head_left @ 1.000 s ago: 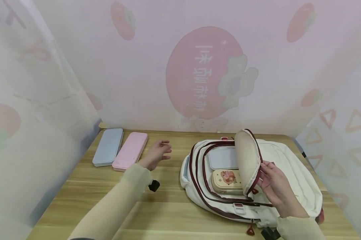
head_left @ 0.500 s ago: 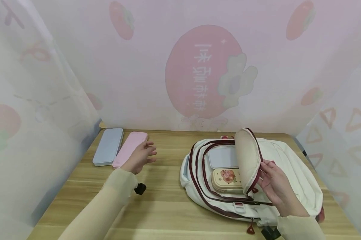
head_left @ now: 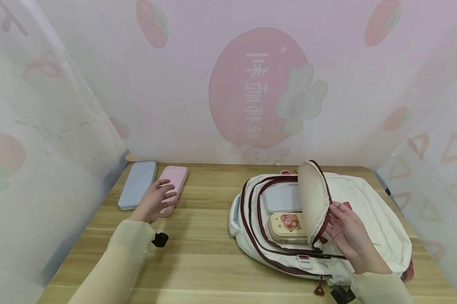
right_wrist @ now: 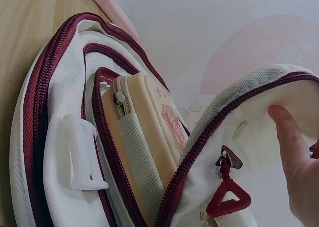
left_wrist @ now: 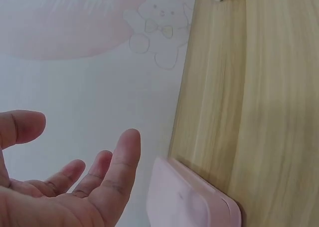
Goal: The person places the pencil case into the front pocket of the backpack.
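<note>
My left hand [head_left: 155, 200] hovers with spread, relaxed fingers, overlapping a pink flat case [head_left: 177, 177] in the head view. In the left wrist view the pink case [left_wrist: 184, 199] appears below and beside the fingertips, and nothing is in the hand. A white backpack [head_left: 372, 211] with dark red zips lies on the right. Its front pocket flap [head_left: 313, 198] is raised; my right hand [head_left: 347, 234] pinches the flap's edge. Inside the pocket lie a cream zip case with a printed bear [head_left: 287, 228] and a pale grey-white case [head_left: 282, 197], both partly covered by the flap.
A pale blue flat case [head_left: 138, 185] lies left of the pink one, near the back left corner of the wooden table [head_left: 209, 253]. Printed fabric walls [head_left: 190, 105] stand behind and at both sides. A red zip pull [head_left: 319, 289] hangs at the backpack's near side.
My left hand has moved left, from beside the pink case to over it, still holding nothing. The right hand keeps the flap up in the same place.
</note>
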`<action>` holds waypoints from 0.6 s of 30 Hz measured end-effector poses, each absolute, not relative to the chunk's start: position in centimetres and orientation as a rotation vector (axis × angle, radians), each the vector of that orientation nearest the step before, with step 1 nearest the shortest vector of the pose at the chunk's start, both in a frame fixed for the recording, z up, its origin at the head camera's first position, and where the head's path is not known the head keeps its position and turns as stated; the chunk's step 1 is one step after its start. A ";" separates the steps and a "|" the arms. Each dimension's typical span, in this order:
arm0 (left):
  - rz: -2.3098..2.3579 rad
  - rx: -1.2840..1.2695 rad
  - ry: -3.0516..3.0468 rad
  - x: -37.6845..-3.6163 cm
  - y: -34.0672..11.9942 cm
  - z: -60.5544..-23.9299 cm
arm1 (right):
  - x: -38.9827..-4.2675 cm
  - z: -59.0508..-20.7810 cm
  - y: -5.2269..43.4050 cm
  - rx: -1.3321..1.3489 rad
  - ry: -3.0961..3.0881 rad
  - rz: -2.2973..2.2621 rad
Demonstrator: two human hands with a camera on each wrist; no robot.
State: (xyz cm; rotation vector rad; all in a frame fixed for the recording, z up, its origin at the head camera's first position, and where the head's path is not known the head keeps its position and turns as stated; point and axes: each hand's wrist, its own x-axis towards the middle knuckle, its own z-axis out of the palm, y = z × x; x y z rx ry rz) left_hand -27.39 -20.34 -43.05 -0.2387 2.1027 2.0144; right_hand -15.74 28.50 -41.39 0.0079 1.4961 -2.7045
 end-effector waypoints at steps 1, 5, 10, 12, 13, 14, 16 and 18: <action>2.010 -0.248 2.104 -27.3 -20.6 -43.1 | -15.8 -41.4 28.5 0.003 1.490 -2.706; 2.012 -0.271 2.091 -26.8 -21.5 -43.5 | -15.9 -41.6 28.4 -0.033 1.463 -2.715; 2.030 -0.308 2.085 -26.4 -22.8 -44.1 | -16.0 -41.6 28.4 -0.044 1.471 -2.711; 2.016 -0.341 2.109 -26.2 -23.4 -44.3 | -16.0 -41.6 28.3 -0.040 1.474 -2.708; 2.002 -0.358 2.125 -26.0 -23.7 -44.5 | -16.0 -41.6 28.3 -0.040 1.472 -2.708; 1.986 -0.375 2.141 -25.9 -23.9 -44.6 | -16.0 -41.6 28.3 -0.041 1.468 -2.708; 1.956 -0.406 2.166 -25.7 -24.4 -45.0 | -16.0 -41.6 28.2 -0.047 1.460 -2.712; 1.939 -0.432 2.182 -25.5 -24.7 -45.3 | -15.9 -41.7 28.2 -0.054 1.456 -2.717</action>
